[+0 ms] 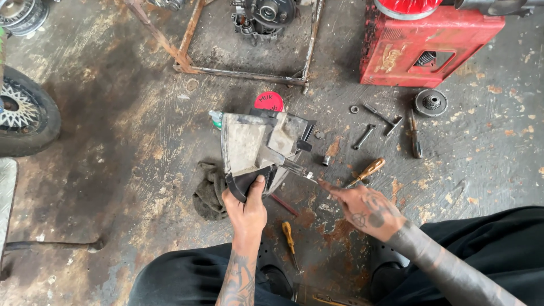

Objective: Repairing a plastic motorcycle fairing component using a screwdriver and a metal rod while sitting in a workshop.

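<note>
My left hand (247, 207) grips the near edge of a grey metal engine cover (249, 144), holding it up off the oily concrete floor. A thin metal rod or tool shaft (297, 168) sticks out of the cover's right side. My right hand (362, 208) pinches the outer tip of that shaft with its fingertips. A wooden-handled screwdriver (368, 170) lies on the floor just beyond my right hand. A yellow-handled screwdriver (289, 238) lies between my knees.
A dark rag (209, 190) lies under the cover. A red can lid (268, 102), bolts and a T-wrench (378, 116), a round gear part (431, 102) and a red crate (425, 45) lie ahead. A rusty frame (249, 73) holds an engine. A wheel (22, 113) sits at the left.
</note>
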